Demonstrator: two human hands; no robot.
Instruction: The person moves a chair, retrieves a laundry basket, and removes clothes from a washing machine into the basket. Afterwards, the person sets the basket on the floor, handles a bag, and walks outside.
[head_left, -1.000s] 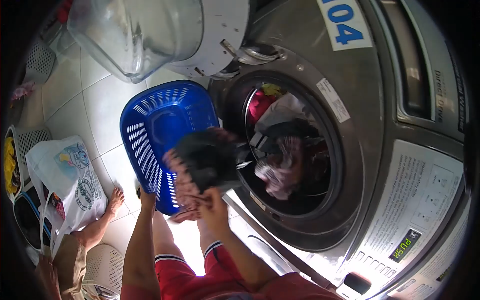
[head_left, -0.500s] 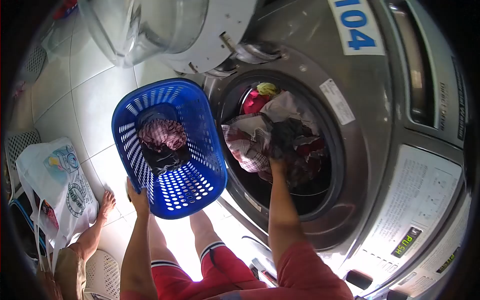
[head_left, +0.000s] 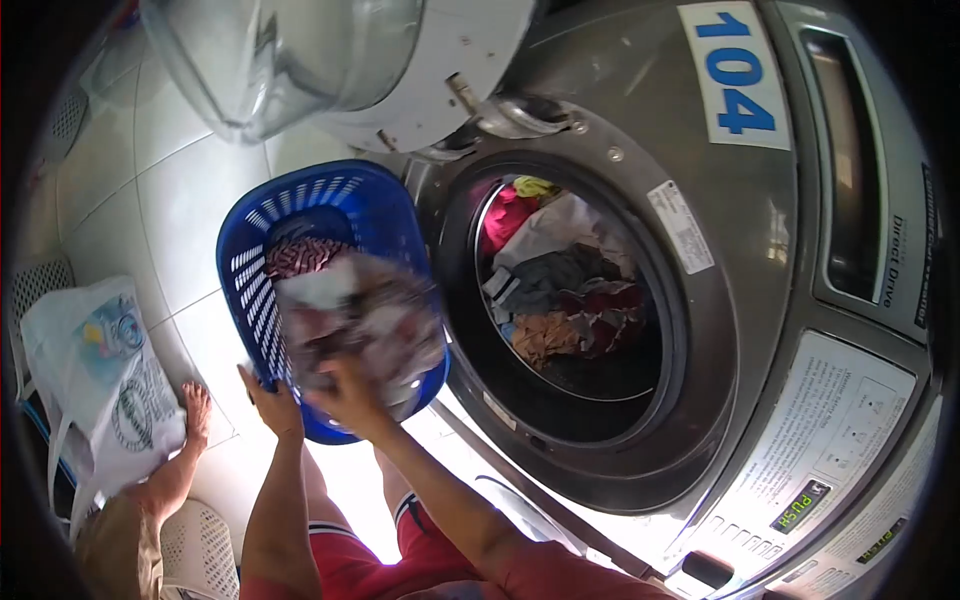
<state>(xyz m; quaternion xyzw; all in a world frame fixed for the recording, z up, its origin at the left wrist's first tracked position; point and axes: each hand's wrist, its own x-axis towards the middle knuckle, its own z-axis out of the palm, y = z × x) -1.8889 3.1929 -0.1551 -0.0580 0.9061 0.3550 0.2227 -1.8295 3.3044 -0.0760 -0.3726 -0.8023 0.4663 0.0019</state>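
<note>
The rim of a blue laundry basket [head_left: 232,290] is gripped by my left hand [head_left: 273,408] at its near left corner. Over the basket, my right hand [head_left: 350,396] is closed on a plaid cloth [head_left: 385,315], smeared by motion. A pink patterned garment [head_left: 305,256] shows in the basket behind the cloth; what lies under it is hidden. To the right, the washer's drum holds a dark grey garment [head_left: 560,280], a brown one [head_left: 545,338], a dark red one [head_left: 610,315], a white cloth [head_left: 550,232] and a bright pink one [head_left: 503,222].
The washer [head_left: 745,240] stands at right, its round glass door [head_left: 290,60] swung out at top left. A white plastic bag [head_left: 100,380] and another person's foot [head_left: 197,412] are at left, on or near the tiled floor [head_left: 185,230].
My right hand has come out of the drum, moving left over the basket with the plaid cloth. Grey and brown garments now show in the drum. My left hand stays on the rim.
</note>
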